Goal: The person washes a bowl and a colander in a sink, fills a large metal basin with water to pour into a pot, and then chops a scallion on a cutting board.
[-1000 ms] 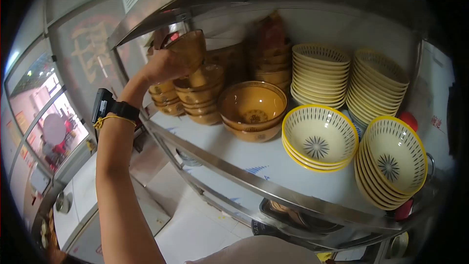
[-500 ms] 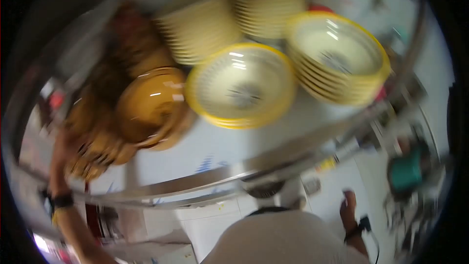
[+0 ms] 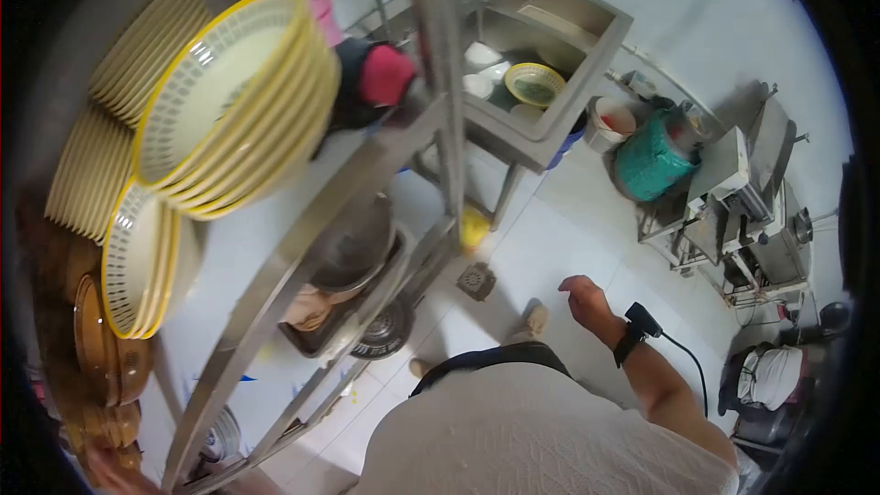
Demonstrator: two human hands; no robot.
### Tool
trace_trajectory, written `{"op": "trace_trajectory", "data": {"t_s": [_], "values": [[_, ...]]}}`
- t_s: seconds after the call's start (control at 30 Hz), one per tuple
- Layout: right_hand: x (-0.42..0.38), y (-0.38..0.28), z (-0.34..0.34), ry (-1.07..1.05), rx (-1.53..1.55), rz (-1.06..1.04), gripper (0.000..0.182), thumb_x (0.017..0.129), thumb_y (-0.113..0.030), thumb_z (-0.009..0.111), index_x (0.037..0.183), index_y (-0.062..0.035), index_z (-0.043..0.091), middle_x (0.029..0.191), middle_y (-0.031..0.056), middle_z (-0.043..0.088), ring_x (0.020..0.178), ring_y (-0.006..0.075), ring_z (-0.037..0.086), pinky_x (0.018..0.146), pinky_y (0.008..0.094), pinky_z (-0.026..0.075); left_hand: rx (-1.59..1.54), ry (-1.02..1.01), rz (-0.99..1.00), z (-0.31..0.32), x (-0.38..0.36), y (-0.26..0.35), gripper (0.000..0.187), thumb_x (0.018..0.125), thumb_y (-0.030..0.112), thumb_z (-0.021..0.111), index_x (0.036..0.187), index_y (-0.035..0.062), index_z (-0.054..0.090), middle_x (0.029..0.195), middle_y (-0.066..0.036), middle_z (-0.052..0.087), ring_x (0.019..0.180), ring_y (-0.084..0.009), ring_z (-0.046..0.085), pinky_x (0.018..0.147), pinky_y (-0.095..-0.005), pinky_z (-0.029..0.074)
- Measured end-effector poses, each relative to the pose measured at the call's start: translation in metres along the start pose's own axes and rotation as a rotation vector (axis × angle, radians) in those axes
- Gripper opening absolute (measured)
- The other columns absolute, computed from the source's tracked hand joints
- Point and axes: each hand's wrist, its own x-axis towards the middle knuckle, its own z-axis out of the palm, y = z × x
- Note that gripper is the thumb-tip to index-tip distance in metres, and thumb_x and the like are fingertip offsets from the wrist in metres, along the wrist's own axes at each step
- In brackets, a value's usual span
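Note:
My left hand [image 3: 117,475] is at the lower left edge, blurred, beside the small brown bowls [image 3: 115,426] on the metal shelf [image 3: 229,266]. Its fingers are too smeared to show whether they touch a bowl. Larger brown bowls [image 3: 110,357] stand just above them. Over the floor hangs my right hand [image 3: 589,301], empty, with loosely bent fingers and a black strap at the wrist. Cream bowls with yellow rims are on the shelf in a tall stack [image 3: 247,101] and a shorter stack [image 3: 137,257].
More cream dishes [image 3: 147,46] are stacked at the back of the shelf. Beyond a metal post [image 3: 440,64] is a sink [image 3: 587,46] holding a yellow-rimmed bowl [image 3: 534,84]. A teal cylinder [image 3: 649,160], a bucket [image 3: 610,119] and metal stands [image 3: 733,211] line the right wall.
My view has swung right, so the shelf and bowls now lie at the left and the sink shows. My right hand appears higher and farther left in view, with its fingers bent.

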Motion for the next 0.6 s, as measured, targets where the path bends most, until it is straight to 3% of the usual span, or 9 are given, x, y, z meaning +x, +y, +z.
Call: {"op": "trace_trajectory", "data": {"t_s": [0.07, 0.1, 0.13, 0.17, 0.23, 0.33, 0.5, 0.57, 0.6], "values": [[-0.008, 0.039, -0.028, -0.050, -0.014, 0.032, 0.026, 0.062, 0.009, 0.046, 0.083, -0.0057, 0.052, 0.083, 0.0103, 0.055, 0.079, 0.0278, 0.053, 0.067, 0.0337, 0.046, 0.219, -0.558, 0.313, 0.008, -0.056, -0.031, 0.022, 0.083, 0.019, 0.043, 0.092, 0.0012, 0.052, 0.079, -0.007, 0.053, 0.076, -0.0183, 0.050, 0.070, -0.0292, 0.040], [-0.009, 0.057, -0.044, -0.052, -0.015, 0.029, 0.026, 0.062, 0.009, 0.046, 0.083, -0.0057, 0.052, 0.083, 0.0103, 0.055, 0.079, 0.0278, 0.053, 0.067, 0.0337, 0.046, 0.311, -0.350, 0.275, 0.053, -0.126, -0.027, 0.033, 0.086, 0.030, 0.036, 0.082, 0.0010, 0.051, 0.072, -0.004, 0.051, 0.062, -0.0135, 0.047, 0.056, -0.0248, 0.040], [-0.007, 0.074, -0.059, -0.045, -0.014, 0.046, 0.025, 0.062, 0.010, 0.045, 0.081, -0.0046, 0.053, 0.080, 0.0112, 0.055, 0.077, 0.0277, 0.054, 0.066, 0.0331, 0.045, 0.014, -0.451, -0.010, 0.081, -0.182, -0.029, 0.029, 0.085, 0.027, 0.038, 0.082, 0.0017, 0.053, 0.069, -0.004, 0.050, 0.060, -0.0122, 0.048, 0.055, -0.0246, 0.040], [-0.004, 0.091, -0.071, -0.037, -0.009, 0.061, 0.024, 0.062, 0.011, 0.045, 0.079, -0.0035, 0.053, 0.078, 0.0121, 0.055, 0.075, 0.0276, 0.054, 0.066, 0.0326, 0.045, -0.051, -0.608, -0.317, 0.115, -0.233, 0.007, 0.029, 0.084, 0.027, 0.039, 0.083, 0.0021, 0.054, 0.067, -0.003, 0.050, 0.059, -0.0118, 0.048, 0.054, -0.0243, 0.041], [0.002, 0.127, -0.082, 0.013, 0.023, 0.072, 0.023, 0.062, 0.011, 0.045, 0.078, -0.0034, 0.053, 0.077, 0.0119, 0.055, 0.074, 0.0274, 0.054, 0.065, 0.0325, 0.045, -0.345, -0.813, -0.562, 0.169, -0.319, 0.035, 0.024, 0.083, 0.024, 0.044, 0.084, 0.0020, 0.055, 0.064, -0.004, 0.051, 0.055, -0.0110, 0.049, 0.048, -0.0226, 0.041], [0.032, 0.162, -0.092, 0.040, 0.088, 0.051, 0.022, 0.063, 0.009, 0.046, 0.079, -0.0042, 0.053, 0.078, 0.0112, 0.055, 0.076, 0.0268, 0.054, 0.066, 0.0331, 0.045, -0.320, -1.131, -0.796, 0.248, -0.388, 0.117, 0.019, 0.082, 0.017, 0.047, 0.085, -0.0004, 0.054, 0.066, -0.005, 0.054, 0.057, -0.0107, 0.051, 0.054, -0.0214, 0.042], [0.099, 0.173, -0.101, -0.140, 0.163, -0.056, 0.020, 0.066, 0.004, 0.045, 0.083, -0.0049, 0.053, 0.081, 0.0105, 0.055, 0.078, 0.0272, 0.053, 0.067, 0.0341, 0.045, -0.522, -1.432, -0.626, 0.370, -0.429, 0.214, 0.018, 0.082, 0.011, 0.045, 0.095, -0.0009, 0.051, 0.070, -0.005, 0.055, 0.059, -0.0089, 0.050, 0.055, -0.0199, 0.041], [0.124, 0.186, -0.110, -0.206, 0.189, -0.083, 0.019, 0.068, 0.002, 0.045, 0.084, -0.0049, 0.052, 0.082, 0.0104, 0.055, 0.078, 0.0270, 0.053, 0.067, 0.0341, 0.045, -0.596, -1.555, -0.364, 0.416, -0.433, 0.246, 0.021, 0.082, 0.009, 0.044, 0.101, 0.0007, 0.048, 0.070, -0.005, 0.054, 0.067, -0.0105, 0.053, 0.061, -0.0213, 0.042], [0.135, 0.195, -0.116, -0.236, 0.166, -0.088, 0.019, 0.069, 0.001, 0.045, 0.085, -0.0054, 0.052, 0.083, 0.0105, 0.055, 0.079, 0.0270, 0.053, 0.068, 0.0343, 0.044, -0.608, -1.555, -0.361, 0.441, -0.433, 0.252, 0.021, 0.082, 0.009, 0.044, 0.101, 0.0007, 0.048, 0.070, -0.005, 0.054, 0.067, -0.0105, 0.053, 0.061, -0.0213, 0.042]]}}
